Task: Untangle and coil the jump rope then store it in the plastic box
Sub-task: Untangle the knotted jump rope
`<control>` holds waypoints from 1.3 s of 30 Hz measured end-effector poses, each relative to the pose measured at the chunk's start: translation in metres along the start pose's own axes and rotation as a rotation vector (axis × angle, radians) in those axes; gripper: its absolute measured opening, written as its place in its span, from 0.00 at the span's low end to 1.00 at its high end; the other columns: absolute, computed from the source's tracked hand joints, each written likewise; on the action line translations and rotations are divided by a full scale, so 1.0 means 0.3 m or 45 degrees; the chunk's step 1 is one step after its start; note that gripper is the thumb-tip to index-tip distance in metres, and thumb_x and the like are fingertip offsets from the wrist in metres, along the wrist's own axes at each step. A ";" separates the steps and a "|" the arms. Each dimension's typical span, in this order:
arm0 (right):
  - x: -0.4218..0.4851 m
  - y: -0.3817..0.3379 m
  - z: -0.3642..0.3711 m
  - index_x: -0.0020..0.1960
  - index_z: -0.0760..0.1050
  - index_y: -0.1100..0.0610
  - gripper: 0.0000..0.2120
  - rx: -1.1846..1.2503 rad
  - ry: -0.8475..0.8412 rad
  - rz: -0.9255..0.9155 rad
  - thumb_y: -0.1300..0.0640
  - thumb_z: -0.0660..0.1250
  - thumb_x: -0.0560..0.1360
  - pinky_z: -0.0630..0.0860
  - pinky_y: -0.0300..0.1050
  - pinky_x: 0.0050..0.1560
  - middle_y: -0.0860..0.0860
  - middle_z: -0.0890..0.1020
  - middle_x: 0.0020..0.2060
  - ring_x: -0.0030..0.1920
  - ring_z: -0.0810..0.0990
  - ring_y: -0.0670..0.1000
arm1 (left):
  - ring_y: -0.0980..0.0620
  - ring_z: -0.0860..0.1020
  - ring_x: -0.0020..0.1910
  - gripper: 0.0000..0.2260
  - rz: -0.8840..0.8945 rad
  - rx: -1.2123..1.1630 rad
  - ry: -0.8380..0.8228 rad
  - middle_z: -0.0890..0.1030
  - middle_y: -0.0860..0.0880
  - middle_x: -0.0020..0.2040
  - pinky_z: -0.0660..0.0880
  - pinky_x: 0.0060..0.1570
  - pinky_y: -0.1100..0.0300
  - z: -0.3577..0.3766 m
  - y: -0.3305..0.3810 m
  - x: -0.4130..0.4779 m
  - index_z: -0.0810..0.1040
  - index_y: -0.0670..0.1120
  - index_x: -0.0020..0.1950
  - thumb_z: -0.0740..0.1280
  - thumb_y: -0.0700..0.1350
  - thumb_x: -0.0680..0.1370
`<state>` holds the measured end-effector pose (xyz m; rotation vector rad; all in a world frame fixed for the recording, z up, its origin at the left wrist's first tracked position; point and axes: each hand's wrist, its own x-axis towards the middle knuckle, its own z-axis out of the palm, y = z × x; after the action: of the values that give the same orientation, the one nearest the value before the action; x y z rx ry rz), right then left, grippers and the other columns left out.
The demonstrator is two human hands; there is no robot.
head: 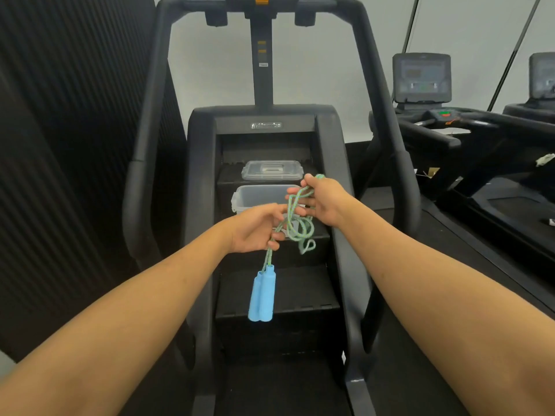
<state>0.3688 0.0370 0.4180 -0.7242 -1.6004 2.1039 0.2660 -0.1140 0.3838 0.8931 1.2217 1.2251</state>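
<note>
Rope [295, 223] hung soft, light, tangled before the open box [255, 196] | left hand [258, 228] pinched cord above dangling handles [262, 295] | right hand [322, 198] gripped loops (likely best held near the handles)

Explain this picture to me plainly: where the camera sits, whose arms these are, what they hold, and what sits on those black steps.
The single picture comes from a camera worn on a person's head, looking forward and down, so the two bare arms are the wearer's own. The left hand and right hand both grip a tangled green braided jump rope. Its two light blue handles dangle side by side below the left hand. Ahead is a black stair-climbing gym machine. On one step stands an open clear plastic box; its clear lid lies on the step above. More exercise machines stand to the right.
</note>
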 end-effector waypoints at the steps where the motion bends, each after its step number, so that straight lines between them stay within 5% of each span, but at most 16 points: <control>1: 0.002 -0.002 0.000 0.45 0.71 0.55 0.14 -0.016 0.032 -0.026 0.52 0.55 0.87 0.82 0.53 0.48 0.56 0.86 0.46 0.54 0.85 0.60 | 0.54 0.63 0.34 0.12 0.011 -0.001 0.014 0.73 0.51 0.42 0.62 0.35 0.61 -0.002 0.004 0.000 0.78 0.47 0.62 0.60 0.45 0.81; 3: 0.005 -0.002 -0.001 0.53 0.73 0.57 0.16 -0.075 -0.015 0.001 0.44 0.59 0.84 0.79 0.56 0.59 0.57 0.86 0.51 0.56 0.85 0.58 | 0.55 0.64 0.34 0.09 0.031 0.072 0.073 0.73 0.53 0.43 0.62 0.35 0.61 -0.004 0.012 0.002 0.79 0.49 0.54 0.63 0.52 0.83; 6: -0.013 0.024 0.003 0.70 0.73 0.57 0.44 -0.372 -0.304 0.240 0.24 0.66 0.68 0.76 0.60 0.63 0.61 0.83 0.61 0.61 0.84 0.57 | 0.57 0.66 0.34 0.13 0.069 0.177 0.156 0.73 0.54 0.41 0.63 0.35 0.63 0.004 0.023 0.003 0.78 0.51 0.46 0.61 0.56 0.84; 7: -0.021 0.032 0.005 0.71 0.73 0.57 0.46 -0.489 -0.409 0.314 0.23 0.66 0.67 0.76 0.59 0.61 0.60 0.83 0.62 0.60 0.84 0.56 | 0.57 0.66 0.33 0.14 0.067 0.193 0.160 0.74 0.54 0.40 0.64 0.34 0.63 0.007 0.026 0.002 0.80 0.52 0.46 0.60 0.56 0.85; 11: -0.039 0.034 0.016 0.63 0.80 0.59 0.20 -0.511 -0.347 0.297 0.45 0.69 0.79 0.83 0.53 0.49 0.55 0.85 0.50 0.48 0.86 0.53 | 0.56 0.63 0.34 0.13 0.005 0.327 0.117 0.72 0.53 0.40 0.61 0.35 0.62 0.003 0.018 0.005 0.77 0.50 0.47 0.60 0.55 0.85; 14: -0.033 0.009 0.025 0.54 0.84 0.56 0.11 -0.545 -0.219 0.132 0.52 0.66 0.82 0.81 0.53 0.54 0.50 0.87 0.47 0.46 0.81 0.51 | 0.56 0.62 0.34 0.12 -0.010 0.300 0.131 0.72 0.54 0.39 0.59 0.36 0.61 0.006 0.003 0.007 0.74 0.50 0.47 0.59 0.55 0.85; 20: -0.009 -0.036 0.020 0.52 0.76 0.58 0.15 0.165 0.065 -0.038 0.52 0.55 0.87 0.79 0.50 0.51 0.54 0.86 0.51 0.52 0.85 0.53 | 0.56 0.63 0.34 0.13 0.010 0.184 0.116 0.72 0.55 0.40 0.61 0.36 0.62 0.010 0.006 0.001 0.74 0.51 0.45 0.60 0.55 0.85; 24: -0.023 0.046 0.033 0.61 0.80 0.56 0.29 -0.258 -0.168 0.218 0.32 0.62 0.77 0.76 0.59 0.61 0.53 0.83 0.57 0.56 0.83 0.55 | 0.57 0.65 0.33 0.13 0.049 0.231 0.208 0.71 0.53 0.40 0.63 0.35 0.63 0.016 0.035 0.010 0.75 0.50 0.46 0.59 0.55 0.85; 26: -0.035 0.067 0.042 0.58 0.79 0.56 0.24 -0.393 -0.280 0.260 0.36 0.66 0.78 0.76 0.61 0.64 0.52 0.82 0.52 0.54 0.85 0.54 | 0.57 0.66 0.32 0.13 0.052 0.263 0.253 0.71 0.52 0.41 0.64 0.35 0.62 0.013 0.045 0.010 0.75 0.49 0.47 0.59 0.53 0.86; 30: -0.039 0.026 0.058 0.52 0.83 0.57 0.16 -0.539 -0.120 0.044 0.47 0.62 0.83 0.79 0.56 0.59 0.52 0.81 0.37 0.48 0.81 0.52 | 0.57 0.65 0.34 0.11 0.003 0.246 0.255 0.71 0.52 0.41 0.63 0.35 0.62 0.005 0.035 0.010 0.74 0.49 0.53 0.60 0.55 0.85; 32: -0.042 -0.009 0.054 0.46 0.82 0.59 0.20 -0.454 -0.041 -0.004 0.49 0.59 0.85 0.80 0.53 0.53 0.54 0.85 0.42 0.43 0.82 0.53 | 0.56 0.65 0.35 0.11 0.013 0.200 0.214 0.71 0.52 0.40 0.64 0.36 0.62 0.012 0.035 0.010 0.75 0.50 0.49 0.61 0.55 0.84; 36: -0.029 -0.055 0.048 0.46 0.78 0.58 0.20 -0.004 0.118 0.012 0.47 0.56 0.86 0.80 0.46 0.39 0.56 0.87 0.54 0.50 0.85 0.55 | 0.56 0.65 0.35 0.12 0.063 0.129 0.193 0.71 0.52 0.40 0.63 0.36 0.61 0.032 0.056 0.015 0.77 0.50 0.48 0.61 0.55 0.85; 39: -0.035 -0.042 0.064 0.56 0.81 0.58 0.27 -0.114 -0.078 0.175 0.34 0.61 0.80 0.82 0.52 0.54 0.51 0.87 0.47 0.40 0.82 0.51 | 0.57 0.68 0.34 0.12 0.139 0.109 0.219 0.74 0.50 0.42 0.64 0.34 0.62 0.055 0.079 0.020 0.76 0.46 0.55 0.59 0.53 0.86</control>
<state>0.3653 0.0197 0.4359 -0.8285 -1.7319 2.1810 0.2770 -0.1023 0.4084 0.9425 1.3860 1.3679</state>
